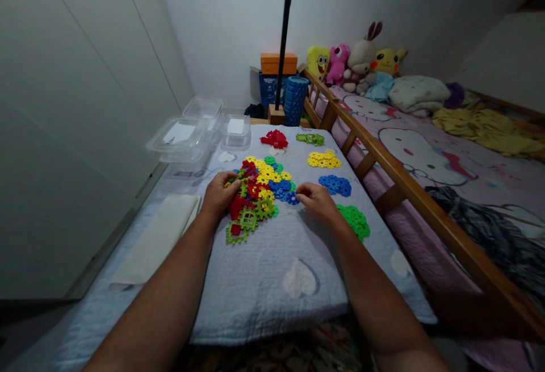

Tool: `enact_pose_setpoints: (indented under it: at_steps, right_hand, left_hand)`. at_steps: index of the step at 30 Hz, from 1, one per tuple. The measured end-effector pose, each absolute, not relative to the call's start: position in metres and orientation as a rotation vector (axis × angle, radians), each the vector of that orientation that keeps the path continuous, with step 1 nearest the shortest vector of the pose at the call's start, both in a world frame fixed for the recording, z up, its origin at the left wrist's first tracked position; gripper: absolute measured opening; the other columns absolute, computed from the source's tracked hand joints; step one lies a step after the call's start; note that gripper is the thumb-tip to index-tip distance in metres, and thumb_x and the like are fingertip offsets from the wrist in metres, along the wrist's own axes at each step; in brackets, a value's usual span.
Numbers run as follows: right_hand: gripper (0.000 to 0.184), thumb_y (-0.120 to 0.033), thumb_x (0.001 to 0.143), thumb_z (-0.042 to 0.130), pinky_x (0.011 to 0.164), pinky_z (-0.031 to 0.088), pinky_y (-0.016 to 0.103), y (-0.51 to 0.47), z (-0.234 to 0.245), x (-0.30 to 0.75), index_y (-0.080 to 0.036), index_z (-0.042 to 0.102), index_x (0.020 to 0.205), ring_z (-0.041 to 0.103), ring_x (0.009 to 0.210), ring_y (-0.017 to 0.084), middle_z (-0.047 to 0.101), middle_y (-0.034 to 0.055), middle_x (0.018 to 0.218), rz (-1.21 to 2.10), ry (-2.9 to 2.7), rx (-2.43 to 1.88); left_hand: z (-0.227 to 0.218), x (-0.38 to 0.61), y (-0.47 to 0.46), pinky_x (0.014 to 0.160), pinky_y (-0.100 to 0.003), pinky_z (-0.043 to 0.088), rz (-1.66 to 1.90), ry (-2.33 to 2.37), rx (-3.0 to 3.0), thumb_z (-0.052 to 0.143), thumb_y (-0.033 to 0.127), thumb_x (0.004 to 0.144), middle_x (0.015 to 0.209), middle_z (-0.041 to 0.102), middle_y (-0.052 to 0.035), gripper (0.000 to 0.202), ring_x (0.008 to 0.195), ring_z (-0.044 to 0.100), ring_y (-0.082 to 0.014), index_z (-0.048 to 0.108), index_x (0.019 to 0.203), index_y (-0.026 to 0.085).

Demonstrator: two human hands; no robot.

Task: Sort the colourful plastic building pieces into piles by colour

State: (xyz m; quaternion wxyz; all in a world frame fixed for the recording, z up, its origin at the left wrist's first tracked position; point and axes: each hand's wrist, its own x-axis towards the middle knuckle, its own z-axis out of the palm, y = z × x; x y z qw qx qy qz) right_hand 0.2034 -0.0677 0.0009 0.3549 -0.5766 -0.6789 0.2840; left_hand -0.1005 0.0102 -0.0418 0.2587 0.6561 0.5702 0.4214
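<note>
A mixed heap of plastic interlocking pieces [266, 176] lies mid-table: yellow, blue and green notched discs, red pieces and light green square frames. My left hand [218, 195] rests against the heap's left side, fingers curled in; what they hold, if anything, is hidden. At the heap's right edge my right hand [317, 200] pinches a blue notched disc [292, 197] between thumb and fingers. Sorted groups stand along the right and back: green discs [354, 221], blue discs [335, 185], yellow discs [324, 160], light green frames [310, 139] and red pieces [275, 139].
Clear plastic containers [183, 133] stand at the back left, with a smaller clear box [235, 132] beside them. A folded pale cloth or paper [159, 238] lies at left. The wooden bed rail [385, 173] runs along the right; a black pole [284, 37] rises behind the table.
</note>
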Motion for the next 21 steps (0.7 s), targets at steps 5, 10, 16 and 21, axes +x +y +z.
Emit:
enact_pose_setpoints:
  at_steps: [5, 10, 16, 21]
  right_hand:
    - [0.013, -0.031, 0.077, 0.062, 0.07, 0.046, 0.03, -0.054, 0.008, 0.272, -0.021, 0.068, 0.079, 0.061, 0.072, 0.019, 0.07, 0.002, 0.075, 0.403, -1.405, -1.714]
    - [0.012, -0.027, 0.072, 0.062, 0.07, 0.045, 0.032, -0.051, 0.008, 0.318, -0.019, 0.068, 0.079, 0.061, 0.071, 0.021, 0.071, 0.0057, 0.076, 0.173, -1.186, -1.963]
    - [0.007, -0.026, 0.067, 0.063, 0.068, 0.044, 0.032, -0.047, -0.004, 0.333, -0.022, 0.063, 0.072, 0.06, 0.069, 0.022, 0.069, 0.0058, 0.072, 0.109, -1.146, -2.086]
    - [0.006, -0.028, 0.067, 0.063, 0.066, 0.045, 0.033, -0.045, -0.014, 0.337, -0.023, 0.063, 0.067, 0.058, 0.067, 0.022, 0.068, 0.0057, 0.067, 0.108, -1.171, -2.08]
  left_hand:
    - [-0.041, -0.1, 0.01, 0.106, -0.045, 0.047, 1.143, 1.553, 1.777, 0.06, 0.047, 0.077, 0.11, 0.072, -0.0095, 0.034, 0.109, 0.065, -0.029, 0.071, 0.097, 0.022]
    - [-0.04, -0.1, 0.009, 0.107, -0.045, 0.047, 1.149, 1.551, 1.767, 0.061, 0.047, 0.076, 0.112, 0.072, -0.0095, 0.034, 0.109, 0.065, -0.0287, 0.071, 0.097, 0.021]
    - [-0.041, -0.1, 0.01, 0.107, -0.045, 0.047, 1.144, 1.566, 1.766, 0.062, 0.046, 0.076, 0.111, 0.072, -0.0093, 0.033, 0.109, 0.065, -0.0293, 0.071, 0.096, 0.022]
    - [-0.04, -0.1, 0.01, 0.107, -0.046, 0.047, 1.137, 1.559, 1.785, 0.061, 0.045, 0.077, 0.11, 0.072, -0.0091, 0.032, 0.109, 0.065, -0.0292, 0.071, 0.096, 0.022]
